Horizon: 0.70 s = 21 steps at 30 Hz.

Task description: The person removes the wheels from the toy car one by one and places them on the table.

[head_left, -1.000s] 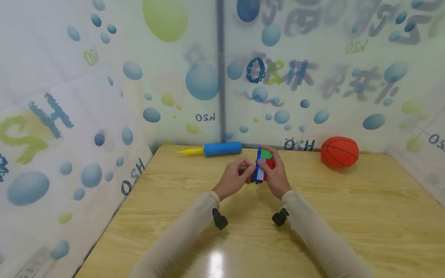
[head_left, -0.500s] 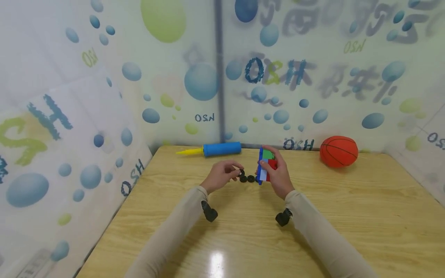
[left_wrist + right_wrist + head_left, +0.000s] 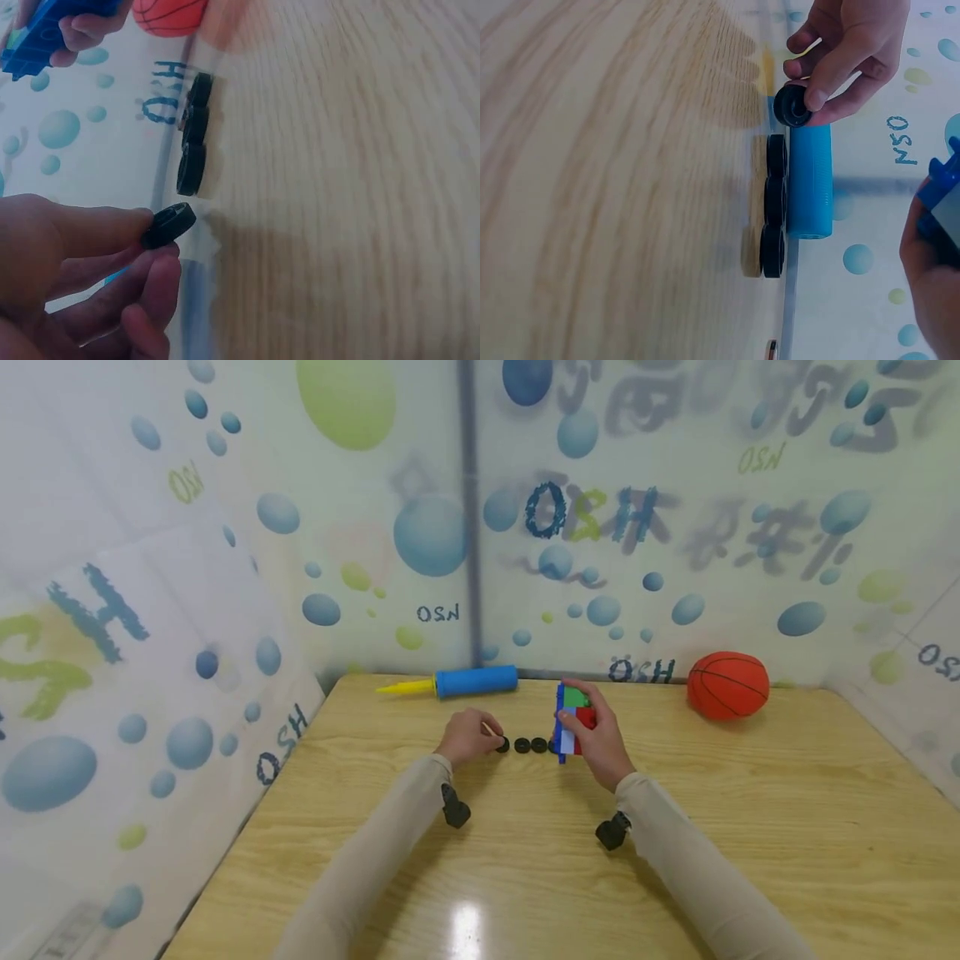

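My left hand point(image 3: 468, 735) pinches a small black toy wheel point(image 3: 171, 225) between thumb and fingers, close to the tabletop. To its right, three more black wheels point(image 3: 522, 746) form a row on the table; the far one is partly covered by the block build in the head view. My right hand point(image 3: 597, 739) grips that toy brick build point(image 3: 568, 727), held on its side above the table. It has a blue base point(image 3: 52, 34) with green, red and pale blue bricks on it. My palm and fingers hide part of the build.
A blue hand pump point(image 3: 477, 681) with a yellow nozzle lies at the back of the wooden table point(image 3: 480, 843). Toward the back right sits a red toy basketball point(image 3: 728, 686). Printed sheets point(image 3: 360, 527) wall off the back and sides.
My left hand has moved left, away from the brick build, and the wheel it pinches has come down beside the row. The row of wheels is now uncovered. My right hand stays nearly still.
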Available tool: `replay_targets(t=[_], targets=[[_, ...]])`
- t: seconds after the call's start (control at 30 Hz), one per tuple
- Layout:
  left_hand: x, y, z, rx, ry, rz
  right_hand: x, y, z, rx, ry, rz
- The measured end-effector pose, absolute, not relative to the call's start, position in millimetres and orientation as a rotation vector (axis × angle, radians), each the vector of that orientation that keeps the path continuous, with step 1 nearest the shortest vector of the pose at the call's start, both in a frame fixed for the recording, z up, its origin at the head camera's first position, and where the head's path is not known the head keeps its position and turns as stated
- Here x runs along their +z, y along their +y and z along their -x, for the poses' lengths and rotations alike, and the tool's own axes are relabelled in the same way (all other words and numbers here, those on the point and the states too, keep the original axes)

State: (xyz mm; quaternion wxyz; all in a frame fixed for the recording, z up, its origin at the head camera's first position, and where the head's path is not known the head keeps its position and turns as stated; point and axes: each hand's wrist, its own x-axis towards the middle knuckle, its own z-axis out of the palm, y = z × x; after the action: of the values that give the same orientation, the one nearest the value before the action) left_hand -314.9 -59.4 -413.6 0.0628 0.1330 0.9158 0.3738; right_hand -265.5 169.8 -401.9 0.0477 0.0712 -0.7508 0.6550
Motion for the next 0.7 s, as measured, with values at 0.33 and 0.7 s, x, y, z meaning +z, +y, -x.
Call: replay_targets(t=[0.33, 0.7], targets=[[-417, -48, 323, 0.878, 2.897, -0.340, -400, 168, 265, 1.976, -2.299, -0.208], [-414, -46, 321, 0.825, 2.979, -0.392, -398, 169, 265, 1.975, -2.332, -0.231]])
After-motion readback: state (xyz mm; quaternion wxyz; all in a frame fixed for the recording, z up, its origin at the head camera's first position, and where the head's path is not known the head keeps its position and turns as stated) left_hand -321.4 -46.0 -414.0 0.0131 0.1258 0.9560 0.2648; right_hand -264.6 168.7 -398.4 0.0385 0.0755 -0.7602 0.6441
